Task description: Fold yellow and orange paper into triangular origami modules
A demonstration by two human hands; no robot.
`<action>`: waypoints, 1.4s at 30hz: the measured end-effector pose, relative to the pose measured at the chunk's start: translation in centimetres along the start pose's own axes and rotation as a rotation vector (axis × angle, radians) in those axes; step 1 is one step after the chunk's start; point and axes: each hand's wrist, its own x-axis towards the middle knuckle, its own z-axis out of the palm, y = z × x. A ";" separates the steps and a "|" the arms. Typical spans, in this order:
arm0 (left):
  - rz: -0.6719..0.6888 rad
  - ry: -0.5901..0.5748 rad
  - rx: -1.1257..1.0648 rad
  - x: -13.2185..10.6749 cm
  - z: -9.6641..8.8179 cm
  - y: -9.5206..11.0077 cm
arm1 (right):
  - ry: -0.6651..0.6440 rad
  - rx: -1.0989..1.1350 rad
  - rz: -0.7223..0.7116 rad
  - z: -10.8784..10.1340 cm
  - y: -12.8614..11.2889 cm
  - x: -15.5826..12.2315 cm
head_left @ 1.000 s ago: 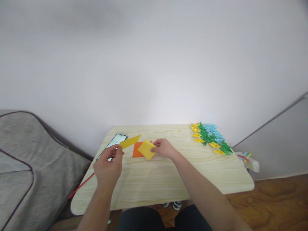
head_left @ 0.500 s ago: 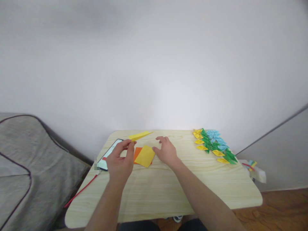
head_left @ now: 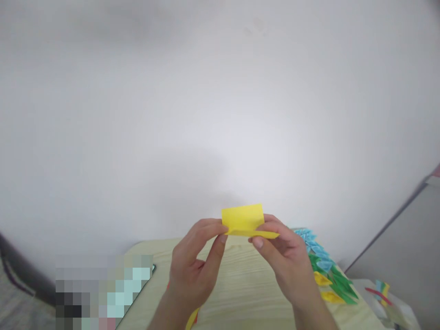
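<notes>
A small yellow paper sheet point(head_left: 243, 219) is held up in the air above the light wooden table point(head_left: 240, 293), partly folded along its lower edge. My left hand point(head_left: 196, 270) pinches its left end between thumb and fingers. My right hand point(head_left: 285, 261) pinches its right end. Both hands are raised close together in front of the white wall.
Folded paper pieces in blue point(head_left: 314, 243), green point(head_left: 338, 286) and yellow point(head_left: 326, 286) lie in rows at the table's right. A phone, blurred out point(head_left: 113, 293), lies at the left. A bit of yellow paper point(head_left: 192, 320) shows under my left wrist. Coloured scraps point(head_left: 380, 291) sit off the right edge.
Both hands have risen off the table and come together on the yellow sheet. My right hand left the paper stack. The view has tilted up, so less of the table shows.
</notes>
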 end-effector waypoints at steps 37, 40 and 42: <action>-0.546 0.165 -0.306 0.1 3.0 2.6 | 0.154 -0.109 0.198 -0.1 2.0 -1.1; -0.555 0.182 -0.360 0.3 3.1 2.8 | 0.144 -0.097 0.201 -0.1 1.8 -1.0; -0.566 0.158 -0.381 0.4 3.0 2.8 | 0.154 -0.100 0.189 -0.1 1.8 -1.0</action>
